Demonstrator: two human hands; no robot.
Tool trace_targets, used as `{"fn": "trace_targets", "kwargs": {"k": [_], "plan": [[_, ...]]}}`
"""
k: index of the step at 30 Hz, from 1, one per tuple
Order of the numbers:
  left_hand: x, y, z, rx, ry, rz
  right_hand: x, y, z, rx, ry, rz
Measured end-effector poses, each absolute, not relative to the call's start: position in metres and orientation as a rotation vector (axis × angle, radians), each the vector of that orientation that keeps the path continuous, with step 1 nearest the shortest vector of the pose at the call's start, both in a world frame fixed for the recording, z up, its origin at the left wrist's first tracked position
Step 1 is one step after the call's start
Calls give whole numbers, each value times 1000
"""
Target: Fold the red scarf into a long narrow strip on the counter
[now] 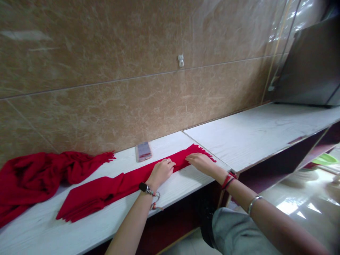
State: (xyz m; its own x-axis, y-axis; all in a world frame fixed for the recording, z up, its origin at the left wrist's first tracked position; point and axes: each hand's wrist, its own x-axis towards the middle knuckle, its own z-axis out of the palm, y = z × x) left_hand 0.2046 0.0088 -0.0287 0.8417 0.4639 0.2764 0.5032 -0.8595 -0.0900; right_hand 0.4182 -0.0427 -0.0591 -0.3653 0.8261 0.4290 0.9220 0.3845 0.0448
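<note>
A long red scarf [132, 179] with fringed ends lies folded into a narrow strip on the white countertop [212, 140]. My left hand [162, 171] rests on its middle, fingers slightly bent against the cloth; a ring and a dark wristband with beads are on that arm. Nearer the far right fringe, my right hand [201, 162] lies on the scarf with its fingers stretched out and held close together. The strip is flat between the hands, while wrinkles show to the left of my left hand. Undersides of both hands are hidden.
A second red scarf [34, 177] lies crumpled at the left, against the tiled wall [119, 106]. Behind the folded strip is a phone [143, 151]. A large dark box-shaped appliance [310, 67] stands at the far right. Open shelves sit below the counter's front edge.
</note>
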Motion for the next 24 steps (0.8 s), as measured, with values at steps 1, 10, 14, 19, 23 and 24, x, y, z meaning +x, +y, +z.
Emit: {"fn": "trace_targets", "kwargs": {"k": [1,10,14,19,23,24], "plan": [[205,9,-29,-2861,-757,-387,419,-42,-60,-1516,-2312,-416],[206,6,-25,-2879,-788,-562,419,-48,-56,-1442,-2237,-607],[207,6,-26,-2875,-811,-562,412,-48,-56,-1417,-2212,-644],[207,8,-27,-2883,-828,-591,406,-46,-55,-1414,-2251,-638],[208,8,-26,-2902,-814,-585,410,-44,-54,-1440,-2237,-617],[208,8,-26,-2905,-806,-573,411,-43,-53,-1447,-2227,-602]]}}
